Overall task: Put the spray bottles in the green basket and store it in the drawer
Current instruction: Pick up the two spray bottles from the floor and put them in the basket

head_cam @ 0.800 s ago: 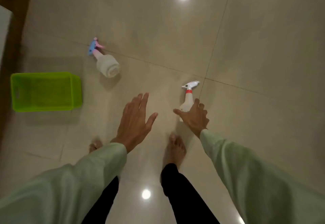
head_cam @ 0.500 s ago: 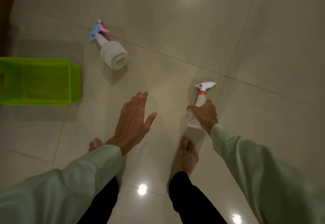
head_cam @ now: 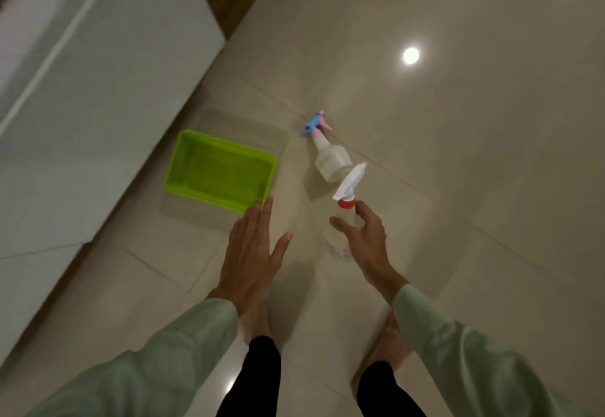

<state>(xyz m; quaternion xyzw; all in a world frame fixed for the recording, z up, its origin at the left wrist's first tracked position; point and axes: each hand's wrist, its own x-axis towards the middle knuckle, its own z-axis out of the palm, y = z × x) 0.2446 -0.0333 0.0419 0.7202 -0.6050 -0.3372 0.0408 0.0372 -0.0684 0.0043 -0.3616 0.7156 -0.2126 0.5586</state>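
The right hand point(head_cam: 365, 241) is clasped around the white spray bottle point(head_cam: 343, 213), lifted off the tiled floor point(head_cam: 458, 122); its long axis tilts so the nozzle aims toward 1 o'clock. 0.5 s ago it stood on the floor. The left hand point(head_cam: 252, 253) hangs spread and empty. The blue-headed bottle point(head_cam: 327, 154) lies flat, head toward 11 o'clock, just right of the green basket point(head_cam: 183, 167). Small print on the held bottle is unreadable.

Glossy beige floor tiles point(head_cam: 458, 122) (lamp reflections)
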